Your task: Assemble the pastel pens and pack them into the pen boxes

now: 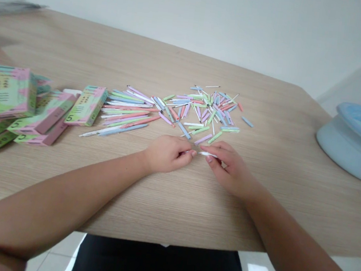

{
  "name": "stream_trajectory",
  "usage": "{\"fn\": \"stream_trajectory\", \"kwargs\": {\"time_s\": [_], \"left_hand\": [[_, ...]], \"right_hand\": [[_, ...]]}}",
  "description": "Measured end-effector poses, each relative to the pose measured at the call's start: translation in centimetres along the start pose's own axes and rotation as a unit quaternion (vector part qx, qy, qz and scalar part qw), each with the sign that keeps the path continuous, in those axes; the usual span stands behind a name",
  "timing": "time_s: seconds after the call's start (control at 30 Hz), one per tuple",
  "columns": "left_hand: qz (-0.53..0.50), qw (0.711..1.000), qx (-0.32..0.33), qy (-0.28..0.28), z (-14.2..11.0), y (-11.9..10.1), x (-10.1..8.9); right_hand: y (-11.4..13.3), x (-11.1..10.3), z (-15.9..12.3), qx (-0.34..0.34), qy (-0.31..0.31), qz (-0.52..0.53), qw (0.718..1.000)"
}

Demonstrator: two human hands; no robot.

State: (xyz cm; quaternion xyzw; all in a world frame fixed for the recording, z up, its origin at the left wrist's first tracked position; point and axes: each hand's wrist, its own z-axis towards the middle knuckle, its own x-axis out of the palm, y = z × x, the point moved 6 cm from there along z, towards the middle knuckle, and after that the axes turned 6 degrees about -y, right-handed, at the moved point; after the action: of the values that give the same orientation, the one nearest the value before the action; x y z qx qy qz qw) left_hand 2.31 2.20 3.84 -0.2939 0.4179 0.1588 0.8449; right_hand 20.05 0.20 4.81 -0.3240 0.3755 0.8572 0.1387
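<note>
My left hand (167, 153) and my right hand (227, 169) rest on the wooden table (172, 204), fingertips almost touching. Both are closed in a pinch around a thin white pen part (205, 154) held between them. Just beyond the hands lies a scatter of pastel pen caps and short parts (209, 110). To its left lies a row of long pastel pen barrels (127, 114), pink, green, blue and white.
Several pink-and-green cardboard boxes (24, 106) marked with a 5 are piled at the left. A pale blue plastic basin with a lid (355, 142) stands at the right edge. A white wall rises behind the table.
</note>
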Motion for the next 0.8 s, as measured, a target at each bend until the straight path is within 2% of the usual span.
{"fn": "stream_trajectory", "kwargs": {"time_s": [0.23,0.4,0.63,0.8], "left_hand": [[0.014,1.000,-0.009,0.004,0.1,0.1,0.0],[0.016,1.000,-0.014,0.006,0.0,0.2,0.1],[0.018,1.000,-0.007,0.001,0.0,0.1,0.2],[0.017,1.000,-0.006,0.002,0.0,0.1,0.2]], "right_hand": [[0.0,-0.4,0.0,0.001,-0.017,-0.019,1.000],[-0.3,-1.5,0.2,-0.008,-0.040,-0.116,0.992],[-0.7,-2.3,0.0,0.041,-0.083,-0.090,0.992],[-0.3,-1.6,-0.2,0.010,-0.032,-0.116,0.993]]}}
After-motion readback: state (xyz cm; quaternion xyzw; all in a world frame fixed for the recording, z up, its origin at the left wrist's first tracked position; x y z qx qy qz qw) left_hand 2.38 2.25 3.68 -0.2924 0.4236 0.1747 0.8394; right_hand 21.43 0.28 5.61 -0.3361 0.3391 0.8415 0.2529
